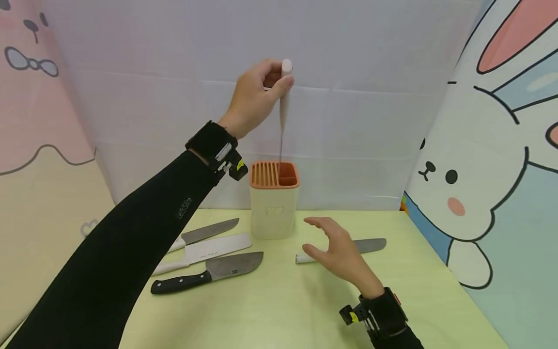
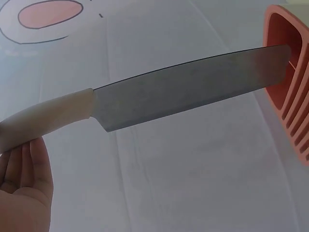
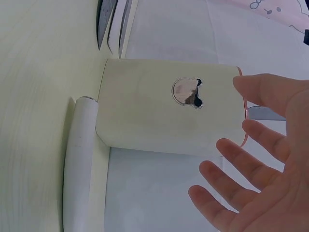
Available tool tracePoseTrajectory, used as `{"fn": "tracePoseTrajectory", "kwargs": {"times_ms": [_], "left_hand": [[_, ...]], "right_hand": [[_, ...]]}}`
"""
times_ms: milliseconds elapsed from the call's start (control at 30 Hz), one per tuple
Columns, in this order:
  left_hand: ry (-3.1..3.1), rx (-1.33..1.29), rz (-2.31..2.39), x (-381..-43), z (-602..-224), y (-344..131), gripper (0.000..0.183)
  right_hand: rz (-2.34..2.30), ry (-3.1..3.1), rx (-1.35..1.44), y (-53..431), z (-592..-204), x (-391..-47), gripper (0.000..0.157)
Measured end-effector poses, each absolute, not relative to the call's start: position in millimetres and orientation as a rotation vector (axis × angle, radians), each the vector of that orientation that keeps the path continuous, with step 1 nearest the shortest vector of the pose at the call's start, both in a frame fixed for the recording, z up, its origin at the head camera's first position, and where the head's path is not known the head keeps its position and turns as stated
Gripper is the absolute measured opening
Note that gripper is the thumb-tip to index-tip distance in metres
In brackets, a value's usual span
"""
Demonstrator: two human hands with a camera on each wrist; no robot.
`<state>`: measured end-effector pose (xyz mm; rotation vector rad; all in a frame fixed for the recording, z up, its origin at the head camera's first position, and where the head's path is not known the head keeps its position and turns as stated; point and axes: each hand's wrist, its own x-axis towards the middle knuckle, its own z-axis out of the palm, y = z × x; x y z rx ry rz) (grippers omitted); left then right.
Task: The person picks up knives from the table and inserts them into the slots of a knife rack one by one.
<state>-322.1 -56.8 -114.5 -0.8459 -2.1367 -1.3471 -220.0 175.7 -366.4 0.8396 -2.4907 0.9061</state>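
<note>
While the left hand (image 1: 258, 94) is up high, its thumb and fingers pinch the cream handle of a wide, grey metal knife (image 2: 193, 89). That knife points down, and its tip is at the open square part of a tall cream box with an orange slotted top (image 1: 263, 220). I can't tell how deep the tip goes.

The right hand (image 1: 337, 252) is wide open, with fingers apart and a bit bent, and has hold of nothing. It is over a white-handled metal knife (image 1: 371, 245) that lies right of the box, its tip toward the tabletop's right edge.

The box stands by the back edge of the pale green tabletop (image 1: 270, 315). Left of it, going from back to front, lie a grey-bladed knife with a white handle (image 1: 213, 230), a shiny white-handled chopper (image 1: 220, 247) and a black-handled knife (image 1: 235, 265). Behind hangs a creased white sheet (image 1: 362, 121).
</note>
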Motion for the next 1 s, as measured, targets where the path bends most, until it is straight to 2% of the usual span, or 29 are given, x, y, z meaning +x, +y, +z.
{"fn": "tracePoseTrajectory", "kwargs": {"times_ms": [400, 1000], "left_hand": [[-2.159, -0.82, -1.314, -339, -129, -60, 0.034], [-2.258, -0.756, -1.224, -365, -173, -65, 0.035]], "right_hand": [[0.907, -2.505, 0.842, 178, -365, -220, 0.056], [0.911, -2.508, 0.851, 177, -364, -218, 0.057]]}}
